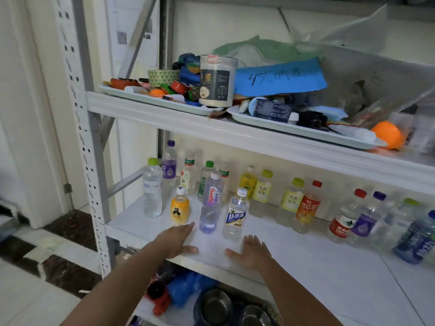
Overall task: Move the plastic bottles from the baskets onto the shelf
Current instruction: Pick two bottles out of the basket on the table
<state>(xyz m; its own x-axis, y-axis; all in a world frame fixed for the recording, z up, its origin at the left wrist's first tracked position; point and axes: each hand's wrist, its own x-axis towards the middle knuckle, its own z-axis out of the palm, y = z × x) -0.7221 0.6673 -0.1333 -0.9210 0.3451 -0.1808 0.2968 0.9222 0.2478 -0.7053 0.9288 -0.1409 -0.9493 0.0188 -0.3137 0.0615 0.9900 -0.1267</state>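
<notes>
A cream wall [35, 114] stands at the left, and a paper sheet with a QR code [121, 37] hangs farther back. The floor [23, 302] is pale tile crossed by a dark marbled band [68, 271]. The white shelf [306, 267] is carried by a perforated steel upright [88, 161], in soft, even light.

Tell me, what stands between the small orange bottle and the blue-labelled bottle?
In the head view, a purple-tinted bottle with a white cap stands between the orange bottle and the blue-labelled bottle.
</notes>
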